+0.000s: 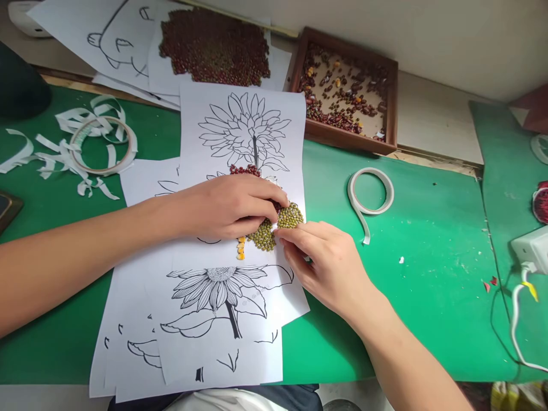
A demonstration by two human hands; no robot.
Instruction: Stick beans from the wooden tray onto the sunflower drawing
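Note:
My left hand (240,205) rests palm down on a sheet with printed flowers (244,125), its fingertips at the upper edge of a patch of green beans (290,216). Fingers of my right hand (325,257) are pinched together at the right lower side of that patch, over a narrow white gap; anything between them is too small to make out. Red beans (245,169) show just above my left hand. A short column of yellow kernels (241,248) lies below it. The middle of the drawing is hidden under my left hand.
A wooden tray (391,108) of mixed beans stands behind. Tape rolls lie at right (387,191) and left (131,148), the left one among paper strips (51,160). A bean-covered sheet (214,48) is at the back. A white plug (531,248) is far right.

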